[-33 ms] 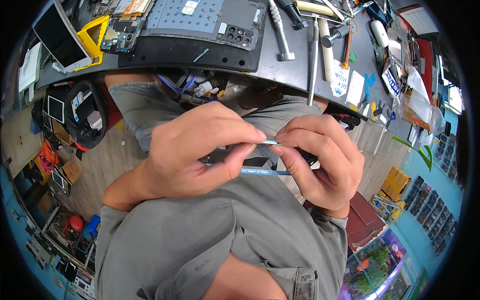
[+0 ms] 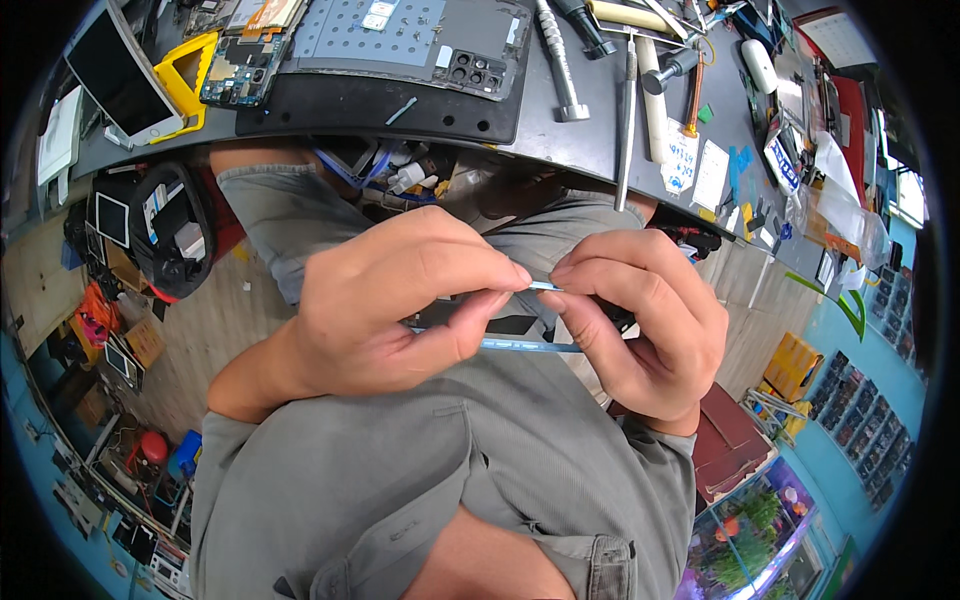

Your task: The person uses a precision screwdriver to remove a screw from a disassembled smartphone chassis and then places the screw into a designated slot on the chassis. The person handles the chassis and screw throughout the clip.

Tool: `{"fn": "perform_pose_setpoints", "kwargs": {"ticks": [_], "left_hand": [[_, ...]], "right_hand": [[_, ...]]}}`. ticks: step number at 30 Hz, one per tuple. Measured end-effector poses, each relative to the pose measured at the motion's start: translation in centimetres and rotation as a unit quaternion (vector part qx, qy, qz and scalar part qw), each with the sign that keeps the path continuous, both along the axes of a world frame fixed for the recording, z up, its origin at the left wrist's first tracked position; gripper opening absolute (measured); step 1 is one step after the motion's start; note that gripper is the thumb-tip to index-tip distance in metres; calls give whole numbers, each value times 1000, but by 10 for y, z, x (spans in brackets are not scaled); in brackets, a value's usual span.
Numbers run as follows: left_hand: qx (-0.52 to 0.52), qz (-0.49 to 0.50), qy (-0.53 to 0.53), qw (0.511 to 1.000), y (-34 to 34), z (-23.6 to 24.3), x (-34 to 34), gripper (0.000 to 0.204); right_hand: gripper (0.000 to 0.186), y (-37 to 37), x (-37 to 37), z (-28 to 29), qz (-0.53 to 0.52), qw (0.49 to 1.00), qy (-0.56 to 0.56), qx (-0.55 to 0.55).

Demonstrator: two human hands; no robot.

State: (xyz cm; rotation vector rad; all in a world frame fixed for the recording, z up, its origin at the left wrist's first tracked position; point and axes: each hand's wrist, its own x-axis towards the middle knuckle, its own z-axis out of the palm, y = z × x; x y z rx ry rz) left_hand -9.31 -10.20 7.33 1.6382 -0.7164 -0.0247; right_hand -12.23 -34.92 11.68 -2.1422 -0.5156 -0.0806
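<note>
Before my chest, the thumb and forefinger of my left hand point(image 2: 395, 290) close in a pinch on a thin pale-blue strip point(image 2: 543, 286). From the other side, my right hand point(image 2: 655, 310) pinches the same piece between its fingertips. Only a short length shows between the two hands. Just below, a blue narrow edge point(image 2: 525, 345) with small light marks runs from behind my left thumb to my right thumb. My fingers hide whether it joins the strip.
On the grey bench lie an opened tablet back point(image 2: 490, 60) with camera rings, a circuit board point(image 2: 240, 70), a yellow frame point(image 2: 185, 75) and a metal rod point(image 2: 627, 130) jutting over the edge. A dark bin point(image 2: 170, 230) stands left; a fish tank point(image 2: 745, 540) is behind right.
</note>
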Motion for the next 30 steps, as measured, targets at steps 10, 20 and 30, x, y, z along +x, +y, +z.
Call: {"fn": "perform_pose_setpoints", "kwargs": {"ticks": [10, 20, 30], "left_hand": [[4, 7, 13, 1000, -1, -4, 2, 33], [21, -1, 19, 1000, 1, -4, 3, 32], [11, 18, 27, 999, -1, -7, -2, 31]], "right_hand": [[23, 0, 6, -8, 1, 1000, -13, 5], [22, 2, 6, -12, -9, 999, -7, 33], [23, 2, 1, -7, 2, 999, 41, 23]]}}
